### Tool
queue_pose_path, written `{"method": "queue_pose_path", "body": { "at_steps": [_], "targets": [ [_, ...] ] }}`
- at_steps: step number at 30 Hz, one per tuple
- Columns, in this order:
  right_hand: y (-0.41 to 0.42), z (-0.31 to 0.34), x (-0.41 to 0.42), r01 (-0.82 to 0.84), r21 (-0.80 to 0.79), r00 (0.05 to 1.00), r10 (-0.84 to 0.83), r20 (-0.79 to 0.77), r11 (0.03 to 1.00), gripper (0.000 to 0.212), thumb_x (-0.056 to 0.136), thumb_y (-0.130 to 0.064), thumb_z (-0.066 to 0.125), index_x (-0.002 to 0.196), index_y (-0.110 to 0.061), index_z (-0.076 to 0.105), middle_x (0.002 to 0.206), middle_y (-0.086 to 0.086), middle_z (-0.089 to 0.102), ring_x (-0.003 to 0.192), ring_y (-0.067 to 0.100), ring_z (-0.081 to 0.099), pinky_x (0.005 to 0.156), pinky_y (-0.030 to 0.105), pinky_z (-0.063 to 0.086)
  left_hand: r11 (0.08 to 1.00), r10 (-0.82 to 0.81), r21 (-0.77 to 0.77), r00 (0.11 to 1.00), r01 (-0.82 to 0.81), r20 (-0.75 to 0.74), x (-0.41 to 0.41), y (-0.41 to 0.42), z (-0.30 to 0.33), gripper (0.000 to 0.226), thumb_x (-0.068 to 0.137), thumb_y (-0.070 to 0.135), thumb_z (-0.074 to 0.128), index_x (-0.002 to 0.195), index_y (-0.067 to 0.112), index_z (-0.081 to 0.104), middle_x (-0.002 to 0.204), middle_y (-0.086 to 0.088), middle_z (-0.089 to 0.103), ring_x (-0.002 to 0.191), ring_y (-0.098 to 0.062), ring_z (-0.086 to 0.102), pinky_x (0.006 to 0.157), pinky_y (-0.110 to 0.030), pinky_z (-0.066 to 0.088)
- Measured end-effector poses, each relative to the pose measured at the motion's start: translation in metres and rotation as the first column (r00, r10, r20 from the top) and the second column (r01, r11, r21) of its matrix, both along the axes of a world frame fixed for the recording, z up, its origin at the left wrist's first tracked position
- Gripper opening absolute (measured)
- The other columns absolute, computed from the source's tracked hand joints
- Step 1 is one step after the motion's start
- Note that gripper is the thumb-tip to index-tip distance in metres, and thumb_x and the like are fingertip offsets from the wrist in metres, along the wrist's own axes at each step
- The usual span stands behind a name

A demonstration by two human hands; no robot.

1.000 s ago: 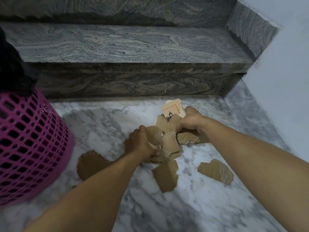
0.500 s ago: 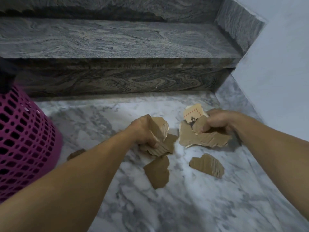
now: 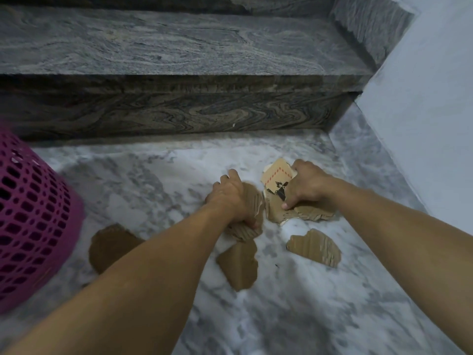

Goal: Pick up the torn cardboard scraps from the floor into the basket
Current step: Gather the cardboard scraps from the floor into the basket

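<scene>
Scraps of torn brown cardboard lie on the floor (image 3: 307,316), a white marble with grey veins, in front of a dark stone step (image 3: 179,108). The left hand (image 3: 230,198) curls its grip round a bunch of scraps (image 3: 252,201), thumb underneath, the wad touching or just above the floor. The right hand (image 3: 305,187) grasps a second bunch, fingers bent over the top and thumb pressed on the lower piece; its topmost piece is a printed scrap (image 3: 277,175) with a red dashed border and a black mark. A wide corrugated piece (image 3: 312,215) sticks out beneath that hand onto the floor.

Three scraps lie loose: one (image 3: 240,265) just below the left hand, between the forearms; one (image 3: 314,247) under the right wrist; and a bigger one (image 3: 110,245) to the left, partly hidden by the left forearm, near the basket (image 3: 33,216). The basket is magenta plastic mesh, standing at the left edge, well apart from both hands. A pale wall (image 3: 422,111) rises on the right.
</scene>
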State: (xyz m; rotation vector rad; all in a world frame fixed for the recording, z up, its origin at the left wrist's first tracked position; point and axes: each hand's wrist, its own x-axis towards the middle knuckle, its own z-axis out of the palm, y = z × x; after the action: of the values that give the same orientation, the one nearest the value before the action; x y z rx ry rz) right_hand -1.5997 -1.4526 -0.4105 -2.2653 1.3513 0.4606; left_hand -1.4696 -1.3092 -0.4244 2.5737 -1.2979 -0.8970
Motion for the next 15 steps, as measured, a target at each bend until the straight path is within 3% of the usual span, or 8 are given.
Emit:
{"method": "queue_pose_path", "body": {
  "at_steps": [3,8,10,12,15],
  "targets": [
    [0.005,-0.002,-0.002,0.039,0.099,0.995,-0.049,0.092,0.994,0.115,0.046,-0.03,0.098,0.14,-0.014,0.032,0.122,0.006,0.058,0.111,0.026,0.056,0.096,0.041,0.049,0.995,0.097,-0.021,0.992,-0.099,-0.082,0.003,0.005,0.002,0.1,0.047,0.041,0.093,0.122,0.01,0.034,0.121,-0.011,0.052,0.112,-0.031,0.055,0.084,-0.037,0.051],
    [0.017,-0.001,-0.002,0.061,0.143,0.987,-0.081,0.136,0.988,0.123,0.047,-0.031,0.097,0.148,-0.008,0.032,0.134,0.008,0.055,0.12,0.026,0.053,0.1,0.035,0.046,0.992,0.116,-0.036,0.991,-0.118,-0.072,0.004,0.015,0.011,0.078,0.052,0.042,0.091,0.114,0.012,0.055,0.113,-0.005,0.065,0.104,-0.023,0.062,0.076,-0.028,0.05],
    [0.022,0.001,-0.002,0.081,0.163,0.986,-0.103,0.131,0.983,0.1,0.045,-0.032,0.097,0.131,-0.009,0.052,0.122,0.009,0.061,0.11,0.026,0.058,0.088,0.031,0.05,0.989,0.128,-0.056,0.985,-0.135,-0.114,0.003,0.02,0.019,0.077,0.055,0.033,0.091,0.119,0.013,0.054,0.117,-0.005,0.062,0.107,-0.024,0.059,0.083,-0.031,0.053],
    [0.031,0.008,-0.001,0.069,0.175,0.985,-0.094,0.142,0.982,0.06,0.047,-0.027,0.096,0.094,-0.016,0.061,0.097,0.004,0.064,0.095,0.024,0.061,0.07,0.026,0.049,0.987,0.139,-0.06,0.981,-0.148,-0.134,0.005,0.027,0.027,0.077,0.058,0.028,0.09,0.124,0.011,0.053,0.119,-0.006,0.061,0.106,-0.024,0.059,0.087,-0.034,0.054],
    [0.044,0.02,0.002,0.036,0.19,0.984,-0.068,0.163,0.981,0.049,0.054,-0.021,0.094,0.089,-0.016,0.059,0.088,0.001,0.063,0.09,0.021,0.061,0.063,0.024,0.046,0.984,0.157,-0.063,0.977,-0.168,-0.145,0.013,0.039,0.042,0.081,0.058,0.027,0.091,0.128,0.01,0.053,0.121,-0.008,0.061,0.106,-0.026,0.058,0.087,-0.035,0.054]
  ]
}}
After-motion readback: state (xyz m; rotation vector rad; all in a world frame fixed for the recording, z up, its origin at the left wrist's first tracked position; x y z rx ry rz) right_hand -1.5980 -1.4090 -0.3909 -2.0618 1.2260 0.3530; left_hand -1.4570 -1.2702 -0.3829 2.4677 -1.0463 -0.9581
